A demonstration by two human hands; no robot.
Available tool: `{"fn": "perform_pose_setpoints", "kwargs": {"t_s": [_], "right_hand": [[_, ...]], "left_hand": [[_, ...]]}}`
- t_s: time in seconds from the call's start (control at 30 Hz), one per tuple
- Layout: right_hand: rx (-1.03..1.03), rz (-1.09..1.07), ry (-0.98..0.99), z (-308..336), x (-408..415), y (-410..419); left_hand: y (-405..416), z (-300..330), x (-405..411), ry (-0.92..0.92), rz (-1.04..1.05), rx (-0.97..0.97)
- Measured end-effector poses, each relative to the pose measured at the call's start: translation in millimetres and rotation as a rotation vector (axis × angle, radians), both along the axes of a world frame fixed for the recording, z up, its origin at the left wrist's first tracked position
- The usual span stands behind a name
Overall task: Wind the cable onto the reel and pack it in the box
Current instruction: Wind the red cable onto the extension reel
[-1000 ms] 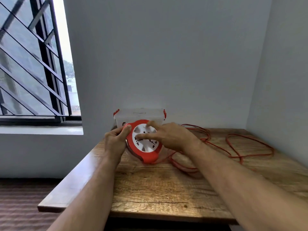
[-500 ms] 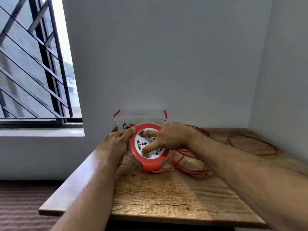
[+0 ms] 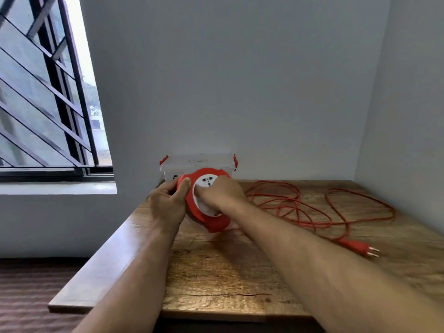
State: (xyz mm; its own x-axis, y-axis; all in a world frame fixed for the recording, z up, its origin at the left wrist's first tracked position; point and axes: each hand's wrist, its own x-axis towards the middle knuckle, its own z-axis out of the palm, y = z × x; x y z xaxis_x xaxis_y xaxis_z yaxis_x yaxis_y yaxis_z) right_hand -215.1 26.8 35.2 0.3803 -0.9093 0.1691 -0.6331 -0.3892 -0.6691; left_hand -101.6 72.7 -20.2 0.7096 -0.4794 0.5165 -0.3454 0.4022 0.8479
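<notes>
A round red reel (image 3: 208,221) with a white socket face stands tilted on the wooden table (image 3: 240,272). My left hand (image 3: 168,200) grips its left rim, thumb over the red edge. My right hand (image 3: 219,193) rests on the white face, its fingers curled into the centre. An orange cable (image 3: 312,212) lies in loose loops on the table to the right, ending in a red plug (image 3: 355,246). A clear plastic box (image 3: 197,163) with a lid and red clips stands behind the reel against the wall.
The table sits in a corner, with walls behind and on the right. A barred window (image 3: 48,104) and its sill (image 3: 57,187) are at the left. The table's left and front edges drop to a dark floor (image 3: 28,296).
My right hand has turned on the reel's face, from fingers spread across it to curled over its centre. The cable loops have shifted and the plug has come into sight at the right.
</notes>
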Motion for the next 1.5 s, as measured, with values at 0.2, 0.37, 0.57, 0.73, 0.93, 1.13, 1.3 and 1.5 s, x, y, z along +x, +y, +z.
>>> {"fn": "perform_pose_setpoints", "kwargs": {"t_s": [0.2,0.37,0.57,0.73,0.93,1.13,1.3,1.5], "right_hand": [[-0.547,0.208,0.17,17,-27,-20],[-1.1,0.601,0.711,15,-50,-35],[-1.168,0.687,0.86,20,-48,-35],[-1.197,0.747,0.92,29,-50,-39],[-1.238,0.864,1.034,32,-57,-42],[-1.216,0.883,1.088,24,-61,-36],[-1.261,0.816,1.211,25,-53,-31],[-1.383,0.852,1.175,34,-48,-27]], "left_hand": [[3,1,6,0.107,0.032,0.004],[0,0,4,0.073,-0.028,0.039],[5,-1,10,0.121,-0.065,0.034],[11,0,17,0.217,-0.2,0.08],[12,2,17,0.198,-0.345,0.229],[9,4,20,0.171,-0.357,0.285],[7,5,21,0.17,-0.359,0.249],[9,10,21,0.205,-0.384,0.169]]}}
